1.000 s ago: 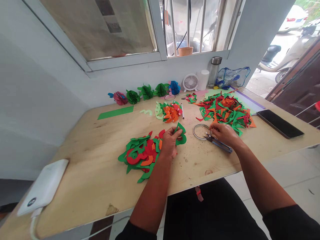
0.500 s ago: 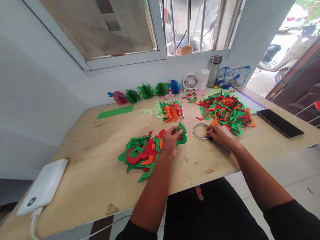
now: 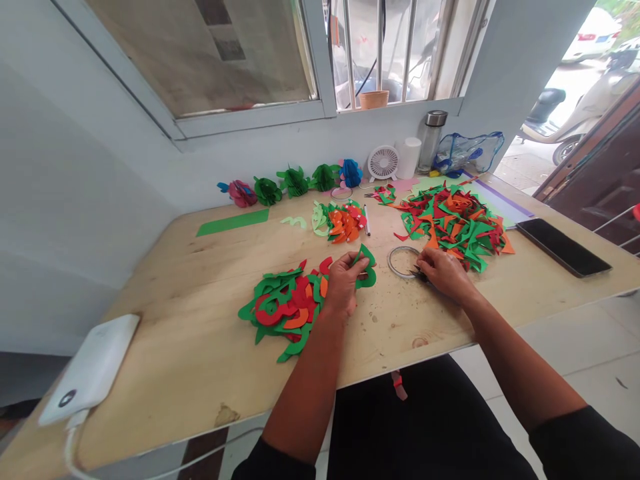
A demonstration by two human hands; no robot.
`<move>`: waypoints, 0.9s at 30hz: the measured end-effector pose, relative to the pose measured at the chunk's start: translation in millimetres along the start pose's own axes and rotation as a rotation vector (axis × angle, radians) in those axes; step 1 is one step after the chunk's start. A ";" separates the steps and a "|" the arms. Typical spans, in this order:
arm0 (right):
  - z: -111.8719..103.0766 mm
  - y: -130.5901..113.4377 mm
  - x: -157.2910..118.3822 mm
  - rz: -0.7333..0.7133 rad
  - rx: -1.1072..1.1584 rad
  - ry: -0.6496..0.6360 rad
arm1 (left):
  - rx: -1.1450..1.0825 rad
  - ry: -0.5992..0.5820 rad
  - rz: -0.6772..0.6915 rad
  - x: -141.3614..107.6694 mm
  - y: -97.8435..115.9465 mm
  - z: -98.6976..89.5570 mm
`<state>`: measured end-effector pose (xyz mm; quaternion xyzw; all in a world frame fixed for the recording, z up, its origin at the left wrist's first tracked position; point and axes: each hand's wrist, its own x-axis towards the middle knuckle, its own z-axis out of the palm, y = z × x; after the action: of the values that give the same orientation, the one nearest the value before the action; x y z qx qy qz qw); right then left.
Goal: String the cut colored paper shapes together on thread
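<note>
My left hand [image 3: 345,280] pinches a green paper cutout [image 3: 369,267] with curved lobes, holding it just above the table. Beside and partly behind that wrist lies a pile of curved cutouts [image 3: 280,300] in green, red and orange. My right hand [image 3: 445,272] is closed on a dark pointed tool [image 3: 419,273], perhaps scissors; the hand hides most of it. Its tip is close to a thin grey ring [image 3: 390,262] lying flat on the table. Just beyond the right hand, a heap of paper scraps [image 3: 453,223] spreads out.
Smaller cutouts [image 3: 345,223] lie mid-table beside a white pen [image 3: 367,221]. A green strip [image 3: 233,223] is at the back left, folded paper ornaments [image 3: 295,181] along the wall. A phone [image 3: 564,248] lies right; a white power bank [image 3: 93,373] with cable lies front left.
The view has shifted slightly. My right hand has turned a little, covering the dark tool's rear part that showed before. My left hand keeps the green cutout in nearly the same place.
</note>
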<state>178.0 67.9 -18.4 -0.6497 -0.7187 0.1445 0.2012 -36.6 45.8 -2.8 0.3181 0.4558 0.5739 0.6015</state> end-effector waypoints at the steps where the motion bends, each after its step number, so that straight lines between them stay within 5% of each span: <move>1: -0.3 0.0 -1.1 0.015 0.033 0.018 | -0.003 -0.001 0.000 -0.2 -0.3 0.2; 6: -8.9 -13.5 -9.1 0.052 0.407 0.130 | -0.030 -0.007 0.016 -1.3 -1.1 2.8; 12: -6.9 -58.9 -14.0 0.070 1.012 0.060 | -0.065 0.014 0.001 -1.6 -1.3 7.2; 18: 19.9 -89.3 -4.9 0.049 1.067 0.094 | -0.027 0.049 0.064 -1.8 -1.0 8.3; 27: 37.8 -98.1 1.3 0.002 1.088 0.149 | -0.020 0.081 0.158 1.0 -5.2 7.2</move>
<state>74.0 60.0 -5.5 -0.4610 -0.5235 0.4492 0.5583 -28.0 47.0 -4.9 0.3237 0.4474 0.6365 0.5385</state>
